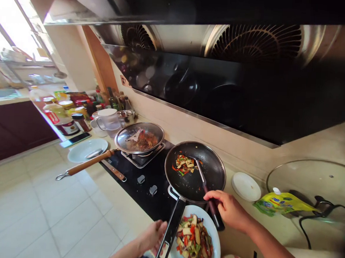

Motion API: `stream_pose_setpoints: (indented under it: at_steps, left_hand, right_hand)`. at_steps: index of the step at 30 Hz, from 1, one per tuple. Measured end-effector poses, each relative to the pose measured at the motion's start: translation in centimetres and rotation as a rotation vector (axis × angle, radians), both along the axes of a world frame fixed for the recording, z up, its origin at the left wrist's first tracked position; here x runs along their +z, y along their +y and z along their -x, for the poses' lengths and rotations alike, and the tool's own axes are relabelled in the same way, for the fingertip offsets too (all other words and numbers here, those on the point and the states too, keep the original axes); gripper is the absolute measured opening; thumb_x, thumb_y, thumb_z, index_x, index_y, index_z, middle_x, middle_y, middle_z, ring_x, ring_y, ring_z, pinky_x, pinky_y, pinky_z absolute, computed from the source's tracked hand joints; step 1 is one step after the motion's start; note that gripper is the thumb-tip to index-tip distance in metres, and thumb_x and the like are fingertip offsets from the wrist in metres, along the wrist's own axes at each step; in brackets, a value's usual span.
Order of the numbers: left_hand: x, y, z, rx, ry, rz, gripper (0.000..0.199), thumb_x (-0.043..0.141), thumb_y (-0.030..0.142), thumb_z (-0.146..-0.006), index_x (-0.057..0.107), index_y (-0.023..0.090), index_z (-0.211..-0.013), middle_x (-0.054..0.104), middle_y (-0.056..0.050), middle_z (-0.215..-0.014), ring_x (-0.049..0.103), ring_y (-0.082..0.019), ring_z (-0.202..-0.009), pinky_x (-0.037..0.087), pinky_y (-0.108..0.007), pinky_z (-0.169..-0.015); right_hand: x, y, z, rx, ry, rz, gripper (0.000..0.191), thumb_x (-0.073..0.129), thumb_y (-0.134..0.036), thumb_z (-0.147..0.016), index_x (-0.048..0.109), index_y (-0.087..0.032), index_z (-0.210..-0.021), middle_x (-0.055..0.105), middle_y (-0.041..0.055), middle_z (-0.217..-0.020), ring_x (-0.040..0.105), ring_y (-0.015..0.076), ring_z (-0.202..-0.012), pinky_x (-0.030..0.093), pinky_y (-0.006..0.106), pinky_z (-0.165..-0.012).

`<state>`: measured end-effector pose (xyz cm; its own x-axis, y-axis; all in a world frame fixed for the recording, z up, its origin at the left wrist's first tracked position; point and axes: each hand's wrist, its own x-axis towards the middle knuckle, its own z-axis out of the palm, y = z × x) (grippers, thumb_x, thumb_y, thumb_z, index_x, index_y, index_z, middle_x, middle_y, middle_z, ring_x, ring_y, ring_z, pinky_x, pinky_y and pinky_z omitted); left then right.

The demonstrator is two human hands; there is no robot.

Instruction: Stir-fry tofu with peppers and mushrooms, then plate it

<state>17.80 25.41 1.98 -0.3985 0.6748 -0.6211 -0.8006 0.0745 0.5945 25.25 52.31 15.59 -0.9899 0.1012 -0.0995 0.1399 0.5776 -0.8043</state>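
My right hand (229, 208) is closed round the dark handle of a spatula (201, 173), whose metal end rests in the frying pan (214, 166) among sliced white pieces and red and green vegetables (184, 164). My left hand (154, 237) is curled at the left side of the pan's black handle (174, 226). Its fingertips are partly hidden by that handle, so what they grip cannot be made out. Below the pan, a white plate (215, 256) carries a heap of similar stir-fried food (195, 241). The pan handle crosses over the plate's left edge.
On the left burner stands a lidded wok (139, 138) with a wooden handle jutting out (91, 163). A knife (115, 171), a plate with a spoon (83, 151), a pitcher (108, 121) and several jars are nearby. Rightward lie a small dish (245, 187), yellow pouch (285, 202) and glass lid (312, 176).
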Motion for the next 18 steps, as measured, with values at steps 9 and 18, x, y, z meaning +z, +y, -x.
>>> stream_pose_setpoints:
  at_steps: [9,18]
  left_hand:
    - [2.3,3.0,2.0,-0.186,-0.545,-0.16,0.042,0.059,0.056,-0.082,0.054,0.015,-0.071,0.036,0.008,-0.048,0.029,-0.003,-0.033,0.023,-0.015,-0.034]
    - [1.9,-0.2,9.2,-0.466,-0.444,-0.091,0.038,0.067,0.041,-0.078,0.042,0.019,-0.061,0.028,0.01,-0.048,0.018,-0.002,-0.035,0.013,-0.015,-0.035]
  right_hand:
    - [-2.2,0.2,1.1,-0.578,0.004,0.072,0.051,0.054,-0.037,-0.072,0.05,-0.02,-0.12,0.068,0.0042,-0.09,0.061,0.0161,-0.059,0.05,0.029,-0.05]
    - [1.8,-1.6,-1.8,-0.454,-0.089,-0.022,0.046,0.059,-0.024,-0.071,0.068,-0.025,-0.116,0.066,0.0052,-0.12,0.059,0.0286,-0.114,0.04,0.047,-0.104]
